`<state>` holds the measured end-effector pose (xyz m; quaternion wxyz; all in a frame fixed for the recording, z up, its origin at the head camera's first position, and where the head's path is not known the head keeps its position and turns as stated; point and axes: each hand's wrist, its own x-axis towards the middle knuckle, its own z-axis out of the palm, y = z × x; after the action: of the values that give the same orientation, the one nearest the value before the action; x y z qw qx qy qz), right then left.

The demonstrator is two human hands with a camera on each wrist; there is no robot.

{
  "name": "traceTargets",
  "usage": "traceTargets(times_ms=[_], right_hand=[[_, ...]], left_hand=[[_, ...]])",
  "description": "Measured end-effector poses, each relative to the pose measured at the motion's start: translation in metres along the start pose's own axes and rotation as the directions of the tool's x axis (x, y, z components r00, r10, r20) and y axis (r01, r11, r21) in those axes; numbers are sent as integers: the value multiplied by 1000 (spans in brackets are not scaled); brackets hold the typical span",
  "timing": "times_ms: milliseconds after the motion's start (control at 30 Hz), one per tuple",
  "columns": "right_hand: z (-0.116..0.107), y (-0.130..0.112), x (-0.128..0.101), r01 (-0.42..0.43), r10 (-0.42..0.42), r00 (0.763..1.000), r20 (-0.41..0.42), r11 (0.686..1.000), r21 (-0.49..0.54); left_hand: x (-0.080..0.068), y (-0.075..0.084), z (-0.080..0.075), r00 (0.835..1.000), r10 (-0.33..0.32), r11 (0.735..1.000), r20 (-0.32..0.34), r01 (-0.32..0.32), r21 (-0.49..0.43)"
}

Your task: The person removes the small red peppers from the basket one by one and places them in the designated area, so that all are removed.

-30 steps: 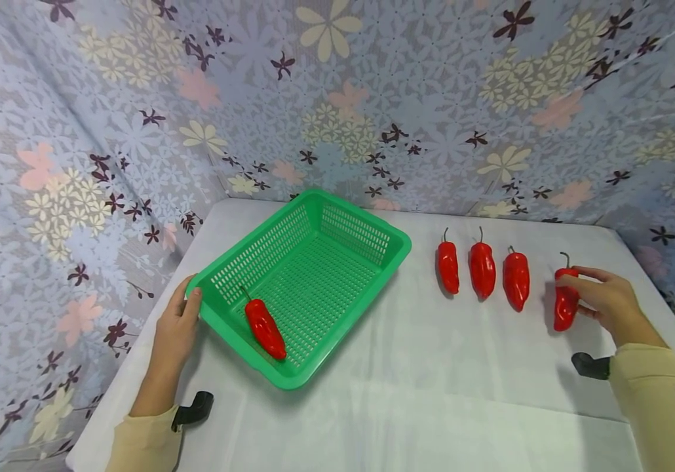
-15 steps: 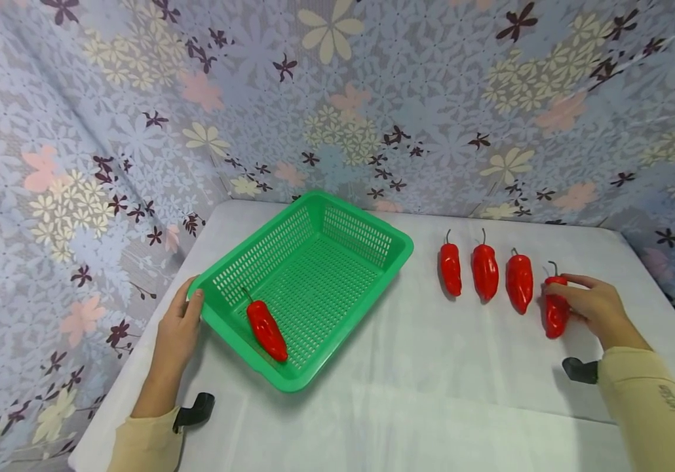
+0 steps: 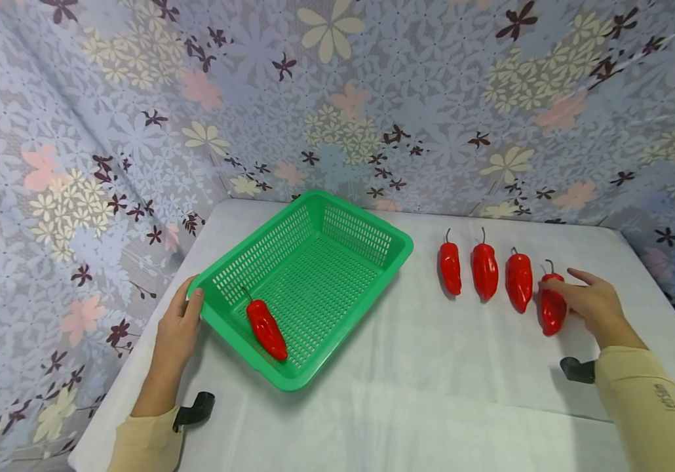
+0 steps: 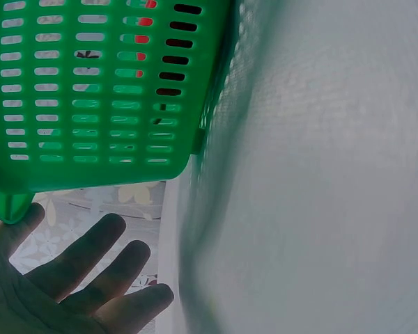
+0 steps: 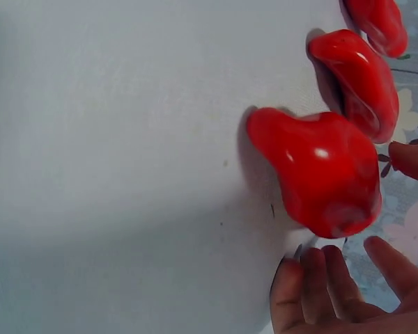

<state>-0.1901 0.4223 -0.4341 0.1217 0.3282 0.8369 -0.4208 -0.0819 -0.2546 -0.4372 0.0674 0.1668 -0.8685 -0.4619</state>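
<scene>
Steady the basket, settle the end pepper in line.

On the table (image 3: 432, 393), the left hand (image 3: 177, 331) grips the green basket (image 3: 399, 246) by its near corner, thumb on the rim; a firm hold keeps it still. The right hand (image 3: 588, 303) has loose fingers (image 5: 313, 289) just beside the end pepper (image 3: 552, 307), rightmost of four; contact seems released, though the wrist view is tight.

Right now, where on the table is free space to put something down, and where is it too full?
Free: the white table along the near edge, and the strip between the green basket and the leftmost pepper. The basket floor is bare except for one pepper. Crowded: the row of four peppers, where the right hand touches the rightmost pepper. The left hand holds the basket corner.
</scene>
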Motion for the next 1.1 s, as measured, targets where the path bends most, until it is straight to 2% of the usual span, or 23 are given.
traceTargets(times_ms=[200, 500, 767, 1100], right_hand=[[-7, -3, -7, 38, -37, 996, -81, 999, 10], [-13, -13, -17, 60, -53, 990, -129, 997, 54], [-9, -35, -26, 119, -108, 985, -132, 990, 79], [10, -68, -35, 198, -191, 976, -104, 978, 68]], left_hand=[[0, 0, 0, 1000, 5, 1000, -3, -5, 1], [0, -1, 0, 1000, 0, 1000, -3, 0, 9], [0, -1, 1, 1000, -10, 1000, -2, 10, 4], [0, 0, 1, 1000, -6, 1000, -1, 6, 1]])
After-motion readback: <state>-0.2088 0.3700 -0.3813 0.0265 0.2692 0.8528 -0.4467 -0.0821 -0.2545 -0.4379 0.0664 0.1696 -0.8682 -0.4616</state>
